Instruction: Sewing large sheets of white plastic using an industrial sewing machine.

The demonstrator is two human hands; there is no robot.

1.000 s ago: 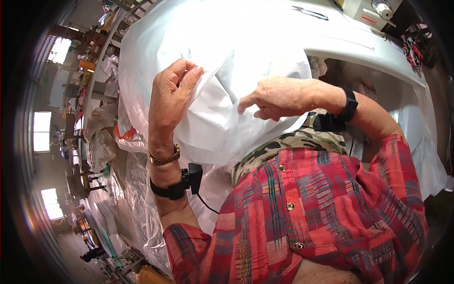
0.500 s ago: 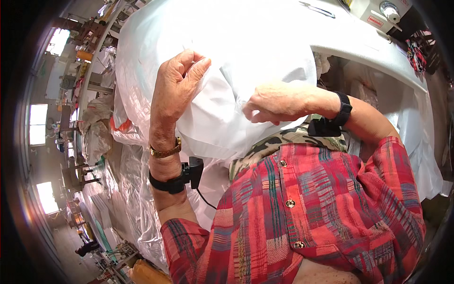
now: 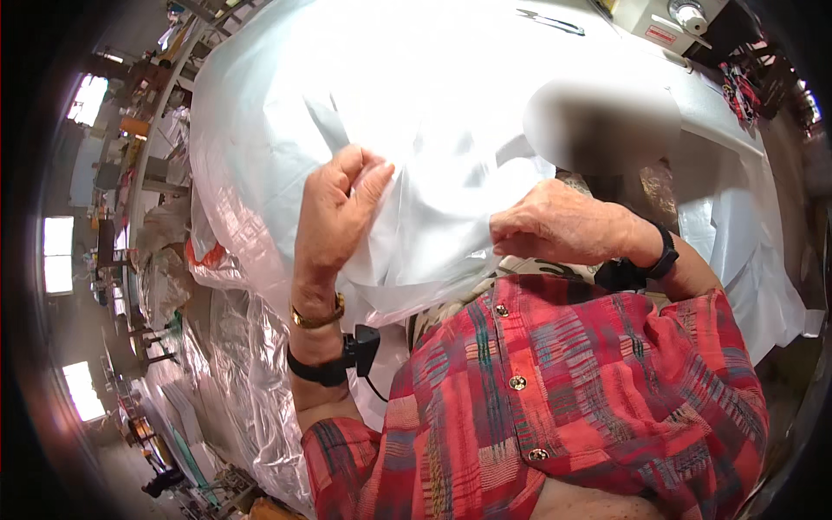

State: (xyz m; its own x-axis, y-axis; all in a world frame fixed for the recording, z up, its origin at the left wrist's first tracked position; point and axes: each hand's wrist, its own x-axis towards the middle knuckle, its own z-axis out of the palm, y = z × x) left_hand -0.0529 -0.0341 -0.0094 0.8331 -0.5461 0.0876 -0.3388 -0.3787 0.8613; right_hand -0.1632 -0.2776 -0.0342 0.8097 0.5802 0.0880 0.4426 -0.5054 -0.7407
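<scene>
White, thin fabric-like sheeting [image 3: 433, 234] is spread in a heap over the table and hangs toward my lap. My left hand [image 3: 338, 208] pinches a fold of it between thumb and fingers. To the right, my right hand [image 3: 563, 224] is closed on the sheet's near edge, fingers curled under. Between the two hands the cloth forms loose folds. A pair of thread snips [image 3: 552, 22] lies on the table at the far side, away from both hands.
A sewing machine [image 3: 663, 26] stands at the far right, with a bundle of coloured cloth strips [image 3: 739, 94] hanging beside it. Clear plastic wrapping [image 3: 260, 347] lies at the left. A blurred patch covers part of the table's right side.
Both hands have come nearer to me, the right one also moving rightward, pulling the sheet's edge along. The view has shifted slightly, and the folds between the hands have changed shape.
</scene>
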